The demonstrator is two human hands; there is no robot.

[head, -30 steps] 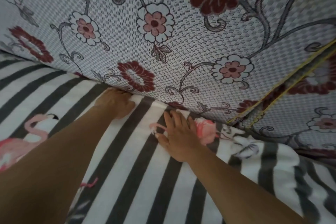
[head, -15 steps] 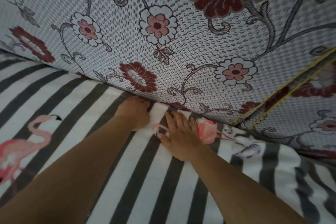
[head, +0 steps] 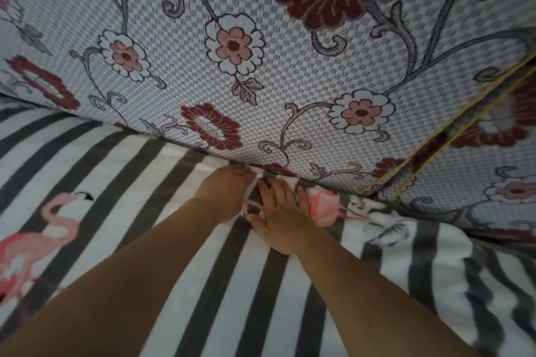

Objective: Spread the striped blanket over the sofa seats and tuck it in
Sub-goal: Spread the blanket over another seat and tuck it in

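Head view: the blanket (head: 179, 255), grey and white stripes with pink flamingos, lies spread over the sofa seat and runs up to the crease under the floral back cushion (head: 261, 66). Both hands meet at that crease. The left hand (head: 224, 191) has its fingers bent downward at the blanket's edge, their tips hidden where seat meets cushion, so whether they pinch cloth or only push it cannot be told; the pose fits shoving the edge down into the gap. The right hand (head: 280, 219) lies just beside it, fingers straight and a little spread, pressing flat on the blanket, most likely to keep the cloth from sliding while the other hand tucks.

To the left of the hands the blanket lies smooth against the cushion, so that stretch looks tucked already. To the right it is rumpled and loose near the second cushion (head: 493, 182), whose yellow piping marks the seam between the two; that part seems still to need tucking.

Nothing of the room shows: sofa upholstery and blanket fill the whole view, in dim light.
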